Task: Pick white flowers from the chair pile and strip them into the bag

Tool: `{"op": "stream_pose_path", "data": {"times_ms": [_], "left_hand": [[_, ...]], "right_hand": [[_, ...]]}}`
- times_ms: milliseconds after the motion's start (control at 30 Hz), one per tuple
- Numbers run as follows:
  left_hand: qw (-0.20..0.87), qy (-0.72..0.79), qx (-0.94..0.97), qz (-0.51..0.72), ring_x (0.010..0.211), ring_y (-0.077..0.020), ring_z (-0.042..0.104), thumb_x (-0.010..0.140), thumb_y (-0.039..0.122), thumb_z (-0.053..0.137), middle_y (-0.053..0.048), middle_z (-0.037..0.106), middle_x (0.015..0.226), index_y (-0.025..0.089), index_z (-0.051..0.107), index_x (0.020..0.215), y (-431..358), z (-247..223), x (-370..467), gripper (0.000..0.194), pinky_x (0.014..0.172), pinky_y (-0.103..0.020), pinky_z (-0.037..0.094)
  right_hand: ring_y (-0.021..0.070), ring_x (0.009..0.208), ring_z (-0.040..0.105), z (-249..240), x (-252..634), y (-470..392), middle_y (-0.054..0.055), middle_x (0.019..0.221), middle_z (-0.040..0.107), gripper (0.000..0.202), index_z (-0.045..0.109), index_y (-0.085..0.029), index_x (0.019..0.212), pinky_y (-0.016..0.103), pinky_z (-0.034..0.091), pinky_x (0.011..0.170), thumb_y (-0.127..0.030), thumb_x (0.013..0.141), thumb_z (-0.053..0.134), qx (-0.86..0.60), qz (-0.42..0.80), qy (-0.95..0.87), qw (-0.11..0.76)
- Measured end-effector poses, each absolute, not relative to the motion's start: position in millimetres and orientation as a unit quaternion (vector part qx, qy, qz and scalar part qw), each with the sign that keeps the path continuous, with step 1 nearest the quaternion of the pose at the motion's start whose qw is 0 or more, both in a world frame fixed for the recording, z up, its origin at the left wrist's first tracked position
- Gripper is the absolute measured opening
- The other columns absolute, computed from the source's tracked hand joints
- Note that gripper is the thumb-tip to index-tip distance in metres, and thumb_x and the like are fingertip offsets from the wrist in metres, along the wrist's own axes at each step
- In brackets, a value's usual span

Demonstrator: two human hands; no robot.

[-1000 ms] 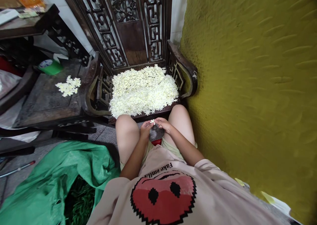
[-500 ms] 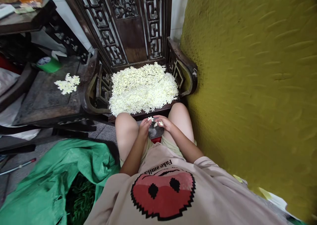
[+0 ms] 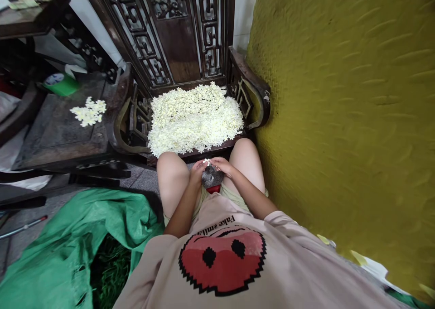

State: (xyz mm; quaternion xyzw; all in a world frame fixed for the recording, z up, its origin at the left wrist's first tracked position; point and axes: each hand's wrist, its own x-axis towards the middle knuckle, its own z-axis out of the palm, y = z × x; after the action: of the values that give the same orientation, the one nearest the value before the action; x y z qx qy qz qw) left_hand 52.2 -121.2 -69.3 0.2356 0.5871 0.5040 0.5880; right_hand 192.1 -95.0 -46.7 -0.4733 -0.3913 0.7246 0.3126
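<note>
Between my knees, my left hand (image 3: 197,169) pinches a small white flower (image 3: 206,162) at its fingertips. My right hand (image 3: 222,165) is closed, with its fingertips meeting the left ones beside that flower; whatever lies inside its fingers is too small to make out. Just beyond my knees, a thick heap of white flowers (image 3: 197,118) covers the seat of a dark carved wooden chair (image 3: 181,50). A smaller cluster of white flowers (image 3: 89,112) lies on the dark wooden seat to the left.
A roll of green tape (image 3: 63,84) sits on the left wooden seat (image 3: 68,134). At the lower left, a green sack (image 3: 54,241) gapes open over dark green strands (image 3: 110,268). A large yellow textured surface (image 3: 340,118) fills the right side.
My right hand has moved left, bringing its fingertips to the flower at my left hand. The white flowers that showed in my right hand are no longer visible. The view has shifted slightly.
</note>
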Motion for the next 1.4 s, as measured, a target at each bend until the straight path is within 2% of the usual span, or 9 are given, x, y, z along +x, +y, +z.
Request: {"op": "stream_pose_path", "data": {"times_ms": [133, 300, 467, 533, 700, 900, 1100, 1267, 1400], "left_hand": [[0.588, 0.583, 0.252, 0.501, 0.059, -0.0094, 0.053, 0.044, 0.043, 0.082, 0.000, 0.063, 0.065, 0.015, 0.064, 0.077, -120.8, -68.1, 53.0, 0.046, 0.056, -0.022, 0.036], [0.626, 0.568, 0.255, 0.470, 0.060, -0.0106, 0.053, 0.049, 0.046, 0.079, -0.003, 0.065, 0.068, 0.015, 0.066, 0.075, -121.0, -66.0, 52.9, 0.042, 0.057, -0.024, 0.036], [0.602, 0.582, 0.281, 0.469, 0.064, -0.0126, 0.055, 0.053, 0.043, 0.078, -0.004, 0.066, 0.069, 0.016, 0.067, 0.069, -121.8, -64.5, 50.5, 0.034, 0.060, -0.025, 0.037], [0.602, 0.578, 0.290, 0.468, 0.063, -0.0122, 0.055, 0.053, 0.043, 0.078, -0.004, 0.066, 0.069, 0.015, 0.067, 0.067, -121.3, -63.8, 50.7, 0.033, 0.060, -0.025, 0.037], [0.644, 0.555, 0.221, 0.478, 0.056, -0.0085, 0.051, 0.048, 0.047, 0.081, -0.001, 0.061, 0.062, 0.015, 0.065, 0.066, -118.4, -62.6, 54.7, 0.041, 0.054, -0.022, 0.036], [0.659, 0.552, 0.194, 0.473, 0.057, -0.0086, 0.054, 0.050, 0.049, 0.081, -0.001, 0.061, 0.064, 0.015, 0.063, 0.072, -118.9, -63.7, 56.9, 0.044, 0.053, -0.022, 0.038], [0.672, 0.537, 0.174, 0.479, 0.059, -0.0090, 0.055, 0.057, 0.043, 0.080, -0.001, 0.060, 0.064, 0.016, 0.061, 0.075, -120.2, -63.3, 56.9, 0.038, 0.057, -0.023, 0.040], [0.730, 0.475, 0.130, 0.474, 0.057, -0.0063, 0.052, 0.065, 0.032, 0.077, 0.002, 0.056, 0.062, 0.016, 0.056, 0.072, -122.7, -56.4, 59.7, 0.027, 0.058, -0.020, 0.042], [0.764, 0.437, 0.134, 0.455, 0.058, -0.0069, 0.053, 0.069, 0.027, 0.074, 0.002, 0.057, 0.063, 0.016, 0.057, 0.073, -126.3, -54.0, 59.6, 0.021, 0.060, -0.020, 0.043]], "right_hand": [[0.0036, 0.042, 0.036, -43.9, 191.3, -96.1, -0.004, 0.060, 0.058, 0.030, 0.059, -0.015, 0.071, 0.019, 0.022, 0.040, -0.038, 0.060, 0.076, -0.466, 0.732, -0.392, 0.305], [0.0042, 0.041, 0.036, -40.5, 192.1, -97.2, -0.005, 0.060, 0.059, 0.022, 0.055, -0.017, 0.071, 0.019, 0.022, 0.040, -0.033, 0.067, 0.070, -0.478, 0.728, -0.389, 0.302], [0.0041, 0.042, 0.036, -38.9, 192.2, -96.8, -0.002, 0.066, 0.062, 0.026, 0.058, -0.016, 0.073, 0.020, 0.021, 0.040, -0.038, 0.069, 0.070, -0.469, 0.735, -0.389, 0.299], [0.0040, 0.042, 0.035, -39.0, 191.9, -96.6, -0.002, 0.064, 0.061, 0.028, 0.058, -0.016, 0.071, 0.020, 0.021, 0.040, -0.040, 0.067, 0.071, -0.467, 0.733, -0.387, 0.308], [0.0047, 0.043, 0.034, -41.5, 192.5, -97.2, -0.006, 0.051, 0.048, 0.029, 0.058, -0.016, 0.068, 0.020, 0.020, 0.042, -0.041, 0.065, 0.073, -0.476, 0.718, -0.373, 0.344], [0.0043, 0.043, 0.033, -43.9, 194.0, -97.7, -0.006, 0.052, 0.048, 0.032, 0.057, -0.016, 0.066, 0.020, 0.019, 0.043, -0.043, 0.059, 0.075, -0.476, 0.723, -0.349, 0.359], [0.0039, 0.044, 0.033, -44.2, 196.2, -95.7, -0.006, 0.052, 0.049, 0.032, 0.057, -0.015, 0.064, 0.020, 0.019, 0.044, -0.040, 0.057, 0.077, -0.439, 0.742, -0.356, 0.361], [0.0047, 0.045, 0.035, -45.4, 200.4, -93.0, -0.006, 0.050, 0.046, 0.033, 0.055, -0.015, 0.062, 0.020, 0.020, 0.045, -0.038, 0.057, 0.078, -0.388, 0.785, -0.343, 0.339], [0.0048, 0.046, 0.038, -45.2, 204.3, -89.6, -0.003, 0.053, 0.053, 0.036, 0.055, -0.015, 0.058, 0.020, 0.024, 0.047, -0.037, 0.051, 0.082, -0.330, 0.830, -0.334, 0.301]]}}
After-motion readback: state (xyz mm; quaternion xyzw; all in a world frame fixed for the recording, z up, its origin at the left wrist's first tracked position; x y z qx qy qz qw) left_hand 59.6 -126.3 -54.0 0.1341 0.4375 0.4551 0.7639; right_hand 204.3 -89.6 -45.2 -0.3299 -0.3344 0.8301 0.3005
